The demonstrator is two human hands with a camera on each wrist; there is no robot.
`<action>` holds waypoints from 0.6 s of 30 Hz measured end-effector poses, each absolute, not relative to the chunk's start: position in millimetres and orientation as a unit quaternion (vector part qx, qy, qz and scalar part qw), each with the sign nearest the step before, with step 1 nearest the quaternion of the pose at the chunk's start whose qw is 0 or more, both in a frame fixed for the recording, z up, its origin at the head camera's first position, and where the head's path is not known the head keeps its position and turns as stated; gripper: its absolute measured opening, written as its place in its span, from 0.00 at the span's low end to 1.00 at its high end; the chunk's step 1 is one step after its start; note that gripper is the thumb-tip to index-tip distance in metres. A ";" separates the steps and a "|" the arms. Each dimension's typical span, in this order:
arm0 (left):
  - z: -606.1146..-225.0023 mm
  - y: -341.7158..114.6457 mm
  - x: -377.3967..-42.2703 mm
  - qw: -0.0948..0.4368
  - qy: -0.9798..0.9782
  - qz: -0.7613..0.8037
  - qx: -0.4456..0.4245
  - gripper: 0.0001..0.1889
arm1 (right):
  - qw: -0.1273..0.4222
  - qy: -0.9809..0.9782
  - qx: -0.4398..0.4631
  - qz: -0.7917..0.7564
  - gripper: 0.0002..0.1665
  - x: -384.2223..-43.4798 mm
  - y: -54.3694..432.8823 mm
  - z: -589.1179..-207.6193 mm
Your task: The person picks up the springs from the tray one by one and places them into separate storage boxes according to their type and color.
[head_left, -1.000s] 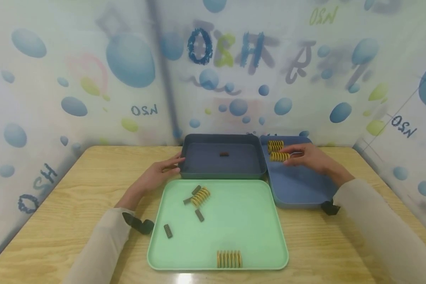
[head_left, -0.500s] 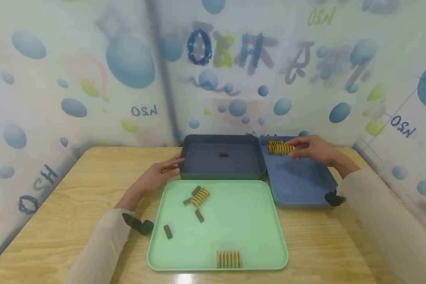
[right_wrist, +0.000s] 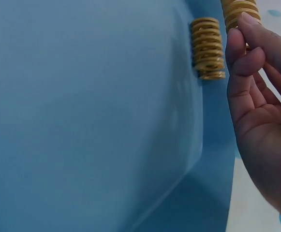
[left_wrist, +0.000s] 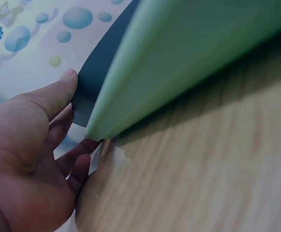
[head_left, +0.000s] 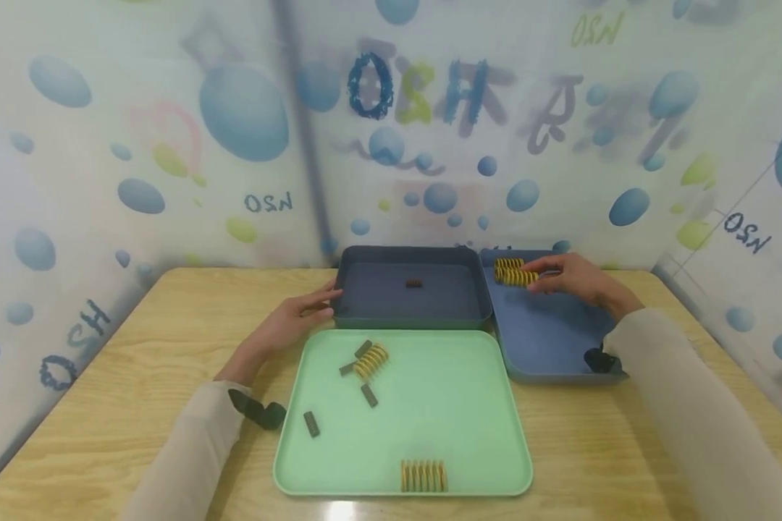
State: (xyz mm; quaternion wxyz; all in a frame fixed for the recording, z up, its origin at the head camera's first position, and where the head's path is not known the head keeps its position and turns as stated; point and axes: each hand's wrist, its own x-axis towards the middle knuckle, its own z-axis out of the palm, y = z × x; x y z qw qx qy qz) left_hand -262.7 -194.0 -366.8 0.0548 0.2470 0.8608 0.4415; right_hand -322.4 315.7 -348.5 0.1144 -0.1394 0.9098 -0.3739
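Observation:
My right hand [head_left: 576, 278] pinches a yellow coil spring [head_left: 518, 278] between thumb and fingers, over the back left of the blue tray [head_left: 554, 354]. A second yellow spring [head_left: 510, 263] lies just behind it in that tray; the right wrist view shows this lying spring [right_wrist: 208, 48] beside the held spring [right_wrist: 242, 8]. At the left wall of the dark tray [head_left: 410, 323], my left hand [head_left: 289, 322] rests with loosely extended fingers at the edge. One small dark spring [head_left: 413, 284] lies inside the dark tray.
In front, a green tray [head_left: 456, 405] carries a yellow spring [head_left: 371, 361] amid small dark springs [head_left: 369, 395], with another small one [head_left: 310, 423] to the left. One more yellow spring [head_left: 423, 476] lies at its front edge. A printed curtain [head_left: 391, 181] stands behind the wooden table [head_left: 169, 325].
My right hand has carried its yellow spring backward, close against the other yellow spring in the blue tray. The left hand has stayed at the dark tray.

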 end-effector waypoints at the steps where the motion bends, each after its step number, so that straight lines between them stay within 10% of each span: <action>1: -366.6 -193.9 -262.8 0.054 0.861 0.440 0.247 0.22 | 0.118 0.909 -0.138 -0.375 0.36 -322.9 316.3 -349.4; 18: -369.9 -194.8 -265.4 0.059 0.854 0.453 0.249 0.23 | 0.130 0.907 -0.136 -0.376 0.34 -331.0 324.8 -374.2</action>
